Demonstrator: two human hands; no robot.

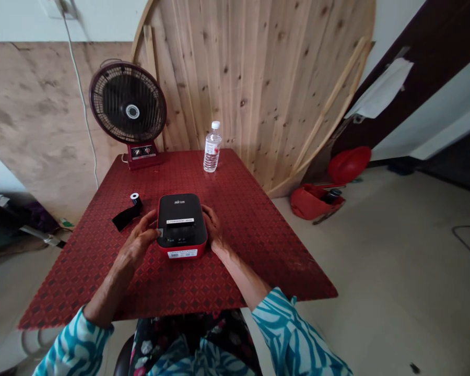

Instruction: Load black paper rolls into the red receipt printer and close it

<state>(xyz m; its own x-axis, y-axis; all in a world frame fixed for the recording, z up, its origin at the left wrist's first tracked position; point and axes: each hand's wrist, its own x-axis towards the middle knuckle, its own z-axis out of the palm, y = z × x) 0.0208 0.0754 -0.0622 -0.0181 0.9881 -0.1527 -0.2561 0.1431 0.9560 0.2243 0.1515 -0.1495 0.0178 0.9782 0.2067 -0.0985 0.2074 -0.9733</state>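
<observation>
Black-and-red printer (182, 222) between left hand (139, 243) and right hand (214, 228), fingers of each loosely curved against its sides.

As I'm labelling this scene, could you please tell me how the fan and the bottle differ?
The fan is dark red and black; the bottle is clear with a white cap. The fan is broad and round-headed, the bottle slimmer and shorter. Both stand upright on the table.

Red patterned table (258, 250), bottle (212, 149) atop.
</observation>
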